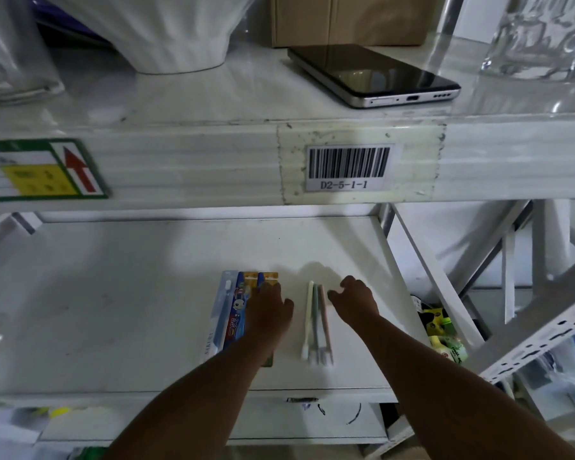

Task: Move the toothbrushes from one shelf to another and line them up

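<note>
On the lower white shelf (146,293) lie three packaged toothbrushes (233,310) side by side, one in a pale blue pack and two in bright blue and orange packs. My left hand (269,310) rests flat on the rightmost pack and hides part of it. To the right, three loose slim toothbrushes (316,322), cream, grey-green and pink, lie parallel with heads toward me. My right hand (354,298) hovers just right of them, fingers curled and apart, holding nothing.
The upper shelf beam (196,167) with a barcode label (350,167) hangs close above the reach. On the upper shelf sit a phone (379,74), a cardboard box (349,18), a white vase and glassware. Snack packets (442,333) lie lower right beside the rack struts.
</note>
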`<state>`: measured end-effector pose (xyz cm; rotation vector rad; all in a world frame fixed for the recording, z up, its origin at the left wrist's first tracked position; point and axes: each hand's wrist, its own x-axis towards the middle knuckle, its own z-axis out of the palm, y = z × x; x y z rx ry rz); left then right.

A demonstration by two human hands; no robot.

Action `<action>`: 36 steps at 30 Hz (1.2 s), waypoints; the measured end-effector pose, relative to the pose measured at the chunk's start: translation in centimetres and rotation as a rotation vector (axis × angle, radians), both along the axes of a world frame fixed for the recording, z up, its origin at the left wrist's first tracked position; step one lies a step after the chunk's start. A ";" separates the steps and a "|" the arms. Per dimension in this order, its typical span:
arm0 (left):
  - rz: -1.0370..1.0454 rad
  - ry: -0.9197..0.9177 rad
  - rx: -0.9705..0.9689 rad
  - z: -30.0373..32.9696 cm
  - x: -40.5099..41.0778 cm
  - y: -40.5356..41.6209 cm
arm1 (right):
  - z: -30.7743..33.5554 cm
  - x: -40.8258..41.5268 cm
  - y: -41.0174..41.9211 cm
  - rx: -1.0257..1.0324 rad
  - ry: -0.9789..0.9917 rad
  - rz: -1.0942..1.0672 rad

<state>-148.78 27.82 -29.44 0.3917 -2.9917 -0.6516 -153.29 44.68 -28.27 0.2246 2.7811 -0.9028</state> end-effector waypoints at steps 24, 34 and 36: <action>0.528 -0.281 -0.086 7.7 12.7 -21.6 | 6.2 0.6 -19.4 0.145 0.067 0.671; 1.008 -0.296 -0.017 9.2 33.0 -35.0 | 8.0 15.7 -41.5 0.092 0.124 1.116; 1.109 -0.307 0.000 9.3 37.9 -36.0 | 8.2 20.1 -45.2 0.070 0.127 1.244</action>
